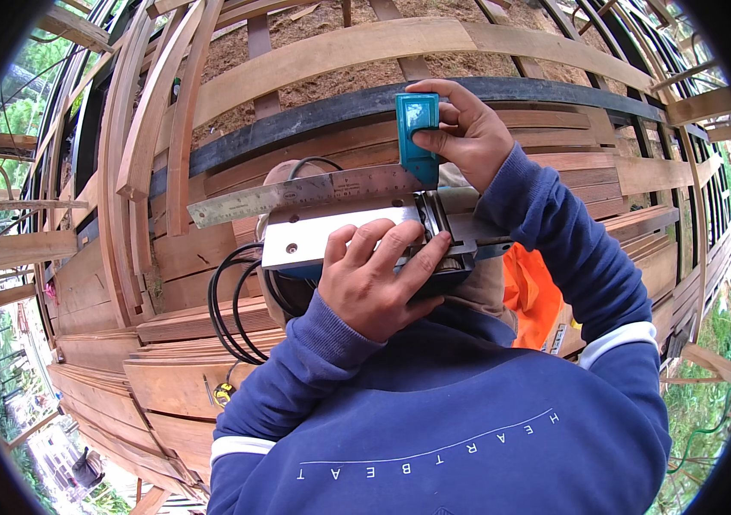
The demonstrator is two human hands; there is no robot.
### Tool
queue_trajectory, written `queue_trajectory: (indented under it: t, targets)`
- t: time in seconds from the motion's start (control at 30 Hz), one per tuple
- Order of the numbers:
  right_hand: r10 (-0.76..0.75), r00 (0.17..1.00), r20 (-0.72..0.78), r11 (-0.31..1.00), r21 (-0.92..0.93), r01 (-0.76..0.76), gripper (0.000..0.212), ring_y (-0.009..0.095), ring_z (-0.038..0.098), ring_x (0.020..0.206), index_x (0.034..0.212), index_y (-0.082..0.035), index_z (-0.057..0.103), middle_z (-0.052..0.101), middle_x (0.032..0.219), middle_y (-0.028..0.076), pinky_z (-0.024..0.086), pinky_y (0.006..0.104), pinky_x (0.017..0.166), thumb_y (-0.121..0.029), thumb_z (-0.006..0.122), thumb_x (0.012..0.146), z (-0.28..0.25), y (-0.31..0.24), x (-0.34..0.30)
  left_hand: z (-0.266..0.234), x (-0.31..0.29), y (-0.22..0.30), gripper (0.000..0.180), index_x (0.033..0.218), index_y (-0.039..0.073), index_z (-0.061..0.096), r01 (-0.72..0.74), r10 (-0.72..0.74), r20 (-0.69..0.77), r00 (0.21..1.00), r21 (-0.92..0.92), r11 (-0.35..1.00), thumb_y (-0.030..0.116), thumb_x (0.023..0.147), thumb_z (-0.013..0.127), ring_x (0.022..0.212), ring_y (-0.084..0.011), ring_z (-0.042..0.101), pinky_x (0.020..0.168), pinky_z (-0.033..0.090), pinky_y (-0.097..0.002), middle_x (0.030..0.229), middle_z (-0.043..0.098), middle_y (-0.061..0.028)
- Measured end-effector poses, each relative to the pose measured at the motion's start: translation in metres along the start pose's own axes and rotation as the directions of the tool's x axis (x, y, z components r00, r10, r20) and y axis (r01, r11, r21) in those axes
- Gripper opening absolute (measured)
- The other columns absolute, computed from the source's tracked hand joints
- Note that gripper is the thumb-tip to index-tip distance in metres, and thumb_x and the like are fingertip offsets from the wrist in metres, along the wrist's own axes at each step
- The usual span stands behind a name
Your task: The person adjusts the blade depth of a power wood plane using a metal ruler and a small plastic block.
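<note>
An electric hand planer [303,243] lies on my lap with its flat metal sole facing up. My left hand [370,279] grips its near side, with fingers laid over the sole and the index fingertip beside the cutter drum slot [434,219]. In my right hand [473,133] is a try square, its teal handle [418,154] pinched between thumb and fingers. The steel square blade [305,193] stretches left along the planer's far edge. Whether the blade touches the sole, I cannot tell. My left thumb is mostly hidden.
A black cord [221,318] loops left of the planer. Stacked wooden boards [172,378] lie around me, with a yellow tape measure [224,395] on the left. Long timbers [121,129] rise at far left. Orange fabric [528,296] lies at my right.
</note>
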State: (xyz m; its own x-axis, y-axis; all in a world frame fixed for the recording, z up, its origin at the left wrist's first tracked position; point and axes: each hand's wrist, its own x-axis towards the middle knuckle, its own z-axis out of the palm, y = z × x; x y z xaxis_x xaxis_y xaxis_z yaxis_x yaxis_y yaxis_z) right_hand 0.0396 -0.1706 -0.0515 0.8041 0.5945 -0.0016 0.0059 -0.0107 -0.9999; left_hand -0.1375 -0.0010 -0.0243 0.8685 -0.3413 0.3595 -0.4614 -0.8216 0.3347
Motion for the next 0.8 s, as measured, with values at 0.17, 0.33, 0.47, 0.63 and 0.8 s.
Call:
queue_trajectory:
  t: [0.17,0.33,0.47,0.63,0.8]
  targets:
    - [-0.003,1.0,-0.024,0.999,0.042,0.004,0.052,0.015,0.065,0.102,0.138,-0.015,0.055,0.069,0.109,0.006,0.057,0.031,0.091,0.002,0.072,0.092,0.003,0.001,-0.001,0.001,-0.001,-0.001,0.076,0.129,0.023,0.071,-0.006,0.006,-0.003,1.0,-0.005,1.0,0.042,0.058,0.089,0.111,-0.0228,0.056,0.094,0.04,-0.0419,0.119,0.06,-0.0009]
    - [-0.025,0.999,-0.029,0.999,0.026,0.026,0.052,0.015,0.065,0.103,0.138,-0.014,0.054,0.069,0.109,0.006,0.056,0.0308,0.091,0.003,0.071,0.092,0.003,0.001,-0.002,0.001,-0.001,-0.001,0.076,0.13,0.023,0.07,-0.014,0.014,0.001,1.0,0.018,1.0,0.043,0.058,0.089,0.11,-0.0227,0.057,0.094,0.04,-0.0421,0.118,0.06,-0.0008]
    - [-0.013,0.998,-0.062,0.999,0.036,0.015,0.053,0.014,0.065,0.102,0.139,-0.012,0.054,0.069,0.11,0.007,0.056,0.0292,0.091,0.005,0.07,0.092,0.005,-0.002,-0.006,0.002,-0.005,0.001,0.075,0.13,0.021,0.069,-0.041,0.042,-0.017,0.999,0.042,0.998,0.044,0.061,0.088,0.11,-0.0227,0.057,0.095,0.04,-0.0421,0.121,0.061,-0.0014]
    - [-0.058,0.967,-0.247,0.974,0.2,0.109,0.054,0.014,0.066,0.102,0.141,-0.011,0.052,0.069,0.113,0.008,0.056,0.0284,0.09,0.007,0.068,0.093,0.001,-0.001,-0.02,0.003,-0.013,0.008,0.072,0.128,0.014,0.067,-0.008,0.008,-0.009,1.0,0.036,0.999,0.044,0.065,0.086,0.113,-0.0226,0.057,0.097,0.039,-0.0418,0.126,0.062,-0.0031]
    - [-0.034,0.921,-0.389,0.938,0.306,0.164,0.056,0.015,0.068,0.1,0.142,-0.009,0.051,0.07,0.116,0.009,0.058,0.0295,0.088,0.008,0.069,0.092,-0.004,0.0,-0.04,-0.001,-0.017,0.015,0.07,0.129,0.014,0.069,-0.042,0.041,0.029,0.999,0.035,0.999,0.04,0.065,0.086,0.11,-0.0214,0.056,0.095,0.039,-0.0403,0.125,0.062,-0.0021]
